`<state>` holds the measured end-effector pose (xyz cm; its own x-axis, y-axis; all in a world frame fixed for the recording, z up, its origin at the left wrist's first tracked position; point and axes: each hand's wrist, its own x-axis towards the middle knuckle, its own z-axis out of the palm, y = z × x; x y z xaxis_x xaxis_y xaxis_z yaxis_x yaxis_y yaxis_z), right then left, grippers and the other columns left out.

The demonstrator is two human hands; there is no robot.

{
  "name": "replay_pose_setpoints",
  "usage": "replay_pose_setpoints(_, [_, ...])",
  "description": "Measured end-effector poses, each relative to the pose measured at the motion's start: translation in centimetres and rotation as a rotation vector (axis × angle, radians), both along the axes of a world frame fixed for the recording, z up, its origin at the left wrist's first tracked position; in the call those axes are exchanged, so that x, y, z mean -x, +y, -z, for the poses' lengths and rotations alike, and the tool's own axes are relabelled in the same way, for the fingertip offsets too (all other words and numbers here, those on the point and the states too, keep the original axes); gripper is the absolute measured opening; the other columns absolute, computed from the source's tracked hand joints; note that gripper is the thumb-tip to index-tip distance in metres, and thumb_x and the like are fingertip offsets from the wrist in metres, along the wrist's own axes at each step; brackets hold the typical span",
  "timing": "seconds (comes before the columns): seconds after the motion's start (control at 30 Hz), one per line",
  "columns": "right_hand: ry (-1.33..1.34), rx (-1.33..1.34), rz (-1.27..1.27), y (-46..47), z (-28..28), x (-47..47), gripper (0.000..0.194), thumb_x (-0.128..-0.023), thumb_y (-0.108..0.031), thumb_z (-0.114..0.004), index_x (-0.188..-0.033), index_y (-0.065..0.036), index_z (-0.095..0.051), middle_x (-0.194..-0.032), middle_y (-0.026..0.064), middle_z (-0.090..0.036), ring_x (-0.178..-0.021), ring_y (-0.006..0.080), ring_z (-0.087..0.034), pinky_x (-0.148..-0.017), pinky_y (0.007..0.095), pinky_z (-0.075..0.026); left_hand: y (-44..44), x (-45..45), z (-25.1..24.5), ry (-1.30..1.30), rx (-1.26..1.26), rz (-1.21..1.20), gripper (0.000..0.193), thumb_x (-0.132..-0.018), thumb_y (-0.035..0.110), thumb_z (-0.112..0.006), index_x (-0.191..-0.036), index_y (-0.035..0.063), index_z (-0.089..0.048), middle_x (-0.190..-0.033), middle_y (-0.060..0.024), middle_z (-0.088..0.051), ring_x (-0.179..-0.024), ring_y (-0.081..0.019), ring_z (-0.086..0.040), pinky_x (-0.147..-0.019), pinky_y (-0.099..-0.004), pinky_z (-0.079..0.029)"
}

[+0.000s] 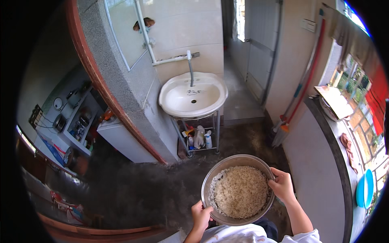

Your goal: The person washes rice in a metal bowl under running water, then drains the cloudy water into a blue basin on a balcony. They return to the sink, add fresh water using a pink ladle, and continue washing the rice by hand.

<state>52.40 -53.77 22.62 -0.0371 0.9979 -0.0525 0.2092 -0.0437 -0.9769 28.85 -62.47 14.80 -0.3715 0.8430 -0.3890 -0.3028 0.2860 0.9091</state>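
Note:
Both hands carry a round metal bowl [208, 182] in front of my body. Pale uncooked-looking rice [241, 191] fills much of it, with some grains stuck along the inner wall. My left hand [201, 214] grips the rim at the lower left, thumb over the edge. On the right side of the rim, my right hand [281, 183] holds on with thumb and fingers. Ahead of the bowl stands a white washbasin [194, 97] on a metal stand, with a grey hose hanging from its tap [189, 55].
Bottles [208, 139] stand on the rack under the basin. A broom [282, 129] and a mop lean at the right wall. A ledge [337, 145] on the right bears a blue basin [364, 188] and a cloth [348, 150]. Left, a red-brown door frame [100, 82] borders a kitchen.

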Motion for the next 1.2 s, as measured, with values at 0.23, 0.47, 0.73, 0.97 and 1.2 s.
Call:
replay_pose_setpoints(0.23, [0.050, 0.011, -0.093, 16.6, 0.8, 8.7, 0.040, -0.070, 0.010, -0.041, -0.106, 0.007, -0.057, -0.072, -0.0055, -0.056, -0.056, -0.0015, -0.043, -0.048, 0.0152, -0.035, 16.4, 9.8, 0.4, 0.047, -0.048, -0.004, 0.011, -0.065, -0.004, -0.050, -0.072, -0.0005, -0.058, -0.057, -0.0020, -0.052, -0.036, -0.0077, -0.040, -0.027, -0.0232, -0.027])
replay_pose_setpoints(0.47, [0.213, -0.208, -0.121, 42.1, 6.4, 18.2, 0.039, -0.077, 0.006, -0.047, -0.116, 0.007, -0.052, -0.071, -0.0032, -0.057, -0.057, 0.0007, -0.047, -0.050, 0.0171, -0.038, 39.7, 19.5, -0.3, 0.220, -0.203, -0.104, 0.021, -0.065, -0.006, -0.050, -0.082, -0.0021, -0.061, -0.060, -0.0026, -0.054, -0.037, -0.0076, -0.042, -0.028, -0.0229, -0.030])
replay_pose_setpoints(0.73, [-0.079, -0.127, -0.079, 61.8, 14.8, 28.3, 0.040, -0.077, -0.007, -0.055, -0.115, 0.005, -0.053, -0.051, 0.0080, -0.049, -0.046, 0.0080, -0.043, -0.045, 0.0289, -0.039, 59.8, 30.4, 4.7, 0.293, -0.104, -0.022, 0.016, -0.062, -0.007, -0.053, -0.074, -0.0007, -0.061, -0.058, -0.0034, -0.055, -0.042, -0.0092, -0.048, -0.033, -0.0230, -0.035])
replay_pose_setpoints(0.97, [-0.109, -0.001, -0.049, 67.2, 21.9, 30.9, 0.041, -0.073, -0.006, -0.055, -0.114, 0.001, -0.055, -0.058, 0.0158, -0.057, -0.048, 0.0162, -0.054, -0.051, 0.0322, -0.044, 66.0, 33.0, 10.3, 0.374, 0.125, 0.037, 0.019, -0.062, -0.004, -0.056, -0.078, 0.0013, -0.063, -0.058, -0.0022, -0.054, -0.044, -0.0102, -0.048, -0.036, -0.0239, -0.040])
replay_pose_setpoints(1.2, [-0.276, 0.006, -0.002, 69.6, 24.0, 29.6, 0.042, -0.073, -0.007, -0.057, -0.114, 0.002, -0.056, -0.057, 0.0144, -0.059, -0.049, 0.0130, -0.054, -0.049, 0.0316, -0.043, 67.7, 32.6, 14.3, 0.340, 0.141, 0.085, 0.026, -0.063, -0.003, -0.057, -0.087, 0.0019, -0.064, -0.060, -0.0070, -0.057, -0.040, -0.0141, -0.051, -0.036, -0.0268, -0.043])
